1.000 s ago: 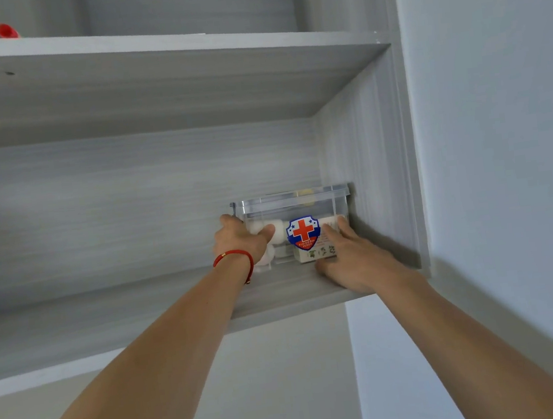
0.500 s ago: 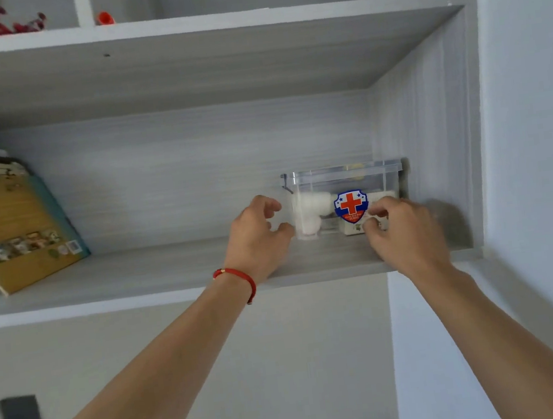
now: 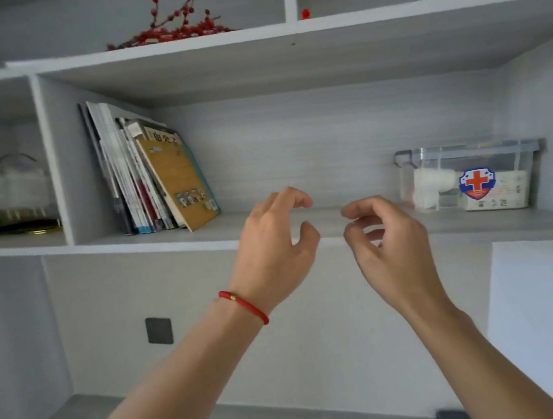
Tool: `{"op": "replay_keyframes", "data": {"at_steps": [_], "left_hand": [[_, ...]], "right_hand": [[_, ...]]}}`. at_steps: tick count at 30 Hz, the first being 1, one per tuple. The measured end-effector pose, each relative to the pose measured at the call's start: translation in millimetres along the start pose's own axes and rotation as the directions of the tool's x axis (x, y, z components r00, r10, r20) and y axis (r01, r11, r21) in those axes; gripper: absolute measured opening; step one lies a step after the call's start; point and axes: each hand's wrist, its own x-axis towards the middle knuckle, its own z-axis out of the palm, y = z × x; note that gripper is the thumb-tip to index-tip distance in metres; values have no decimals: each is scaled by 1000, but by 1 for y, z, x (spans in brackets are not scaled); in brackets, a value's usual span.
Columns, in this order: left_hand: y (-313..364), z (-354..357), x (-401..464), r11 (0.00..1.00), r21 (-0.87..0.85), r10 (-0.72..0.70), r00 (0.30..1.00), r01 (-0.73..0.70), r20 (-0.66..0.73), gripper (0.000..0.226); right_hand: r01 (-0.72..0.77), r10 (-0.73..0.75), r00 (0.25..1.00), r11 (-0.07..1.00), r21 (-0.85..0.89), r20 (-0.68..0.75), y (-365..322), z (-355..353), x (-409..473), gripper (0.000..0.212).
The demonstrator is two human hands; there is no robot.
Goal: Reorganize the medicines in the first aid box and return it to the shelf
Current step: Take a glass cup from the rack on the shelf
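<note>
Clear first aid box (red-cross shield label) on shelf; left hand, right hand loosely curled, empty

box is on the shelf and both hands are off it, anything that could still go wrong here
Little, judging by this view. The first aid box sits lid on at the right end of the shelf, and the left hand and right hand hang empty in front of it. Its front face seems fairly near the shelf's front edge, so a bump might knock it off. The leaning books rest only on each other and the divider; they might slide flat.
</note>
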Motion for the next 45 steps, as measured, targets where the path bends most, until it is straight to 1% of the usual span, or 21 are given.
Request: {"op": "replay_keyframes", "data": {"at_steps": [3, 5, 9, 13, 17, 21, 25, 30, 33, 36, 40, 43, 45], "left_hand": [[-39, -67, -27, 995, 101, 7, 1000, -5, -22, 28], [-67, -113, -43, 990, 142, -19, 1000, 22, -26, 31], [-121, -200, -71, 969, 233, -73, 996, 82, -49, 29], [-172, -274, -92, 952, 253, -148, 983, 170, -105, 29], [-215, -324, -95, 935, 252, -211, 963, 249, -165, 25], [-256, -352, -80, 927, 218, -262, 944, 304, -202, 16], [-296, -368, -55, 917, 212, -282, 925, 338, -254, 18], [-349, -383, -17, 888, 293, -281, 922, 355, -267, 18], [-381, -394, -1, 878, 311, -288, 921, 364, -262, 23], [-413, -406, 9, 873, 316, -295, 918, 372, -267, 28], [-465, -422, 19, 888, 297, -274, 922, 352, -272, 26], [-512, -428, 26, 902, 267, -268, 926, 338, -266, 26], [-542, -428, 30, 905, 273, -261, 932, 326, -251, 28]], "right_hand": [[-11, 7, 999, 997, 81, 44, -46, 54, -26, 19], [-6, -3, 997, 993, 116, 82, -76, 93, -39, 14], [-6, -25, 986, 983, 181, 168, -135, 174, -63, 13], [-4, -50, 973, 973, 233, 224, -183, 248, -80, 13], [10, -79, 954, 973, 231, 290, -210, 304, -80, 12], [35, -106, 937, 977, 211, 332, -219, 354, -64, 12], [99, -166, 915, 976, 194, 367, -219, 404, -35, 13], [149, -221, 887, 968, 203, 405, -223, 468, 10, 16], [159, -222, 880, 971, 179, 420, -228, 506, 34, 16], [180, -212, 873, 977, 114, 439, -239, 543, 57, 17], [267, -237, 861, 964, -3, 450, -252, 588, 81, 19], [362, -268, 843, 924, -123, 467, -264, 621, 98, 24], [434, -278, 823, 870, -233, 495, -272, 643, 111, 31]]}}
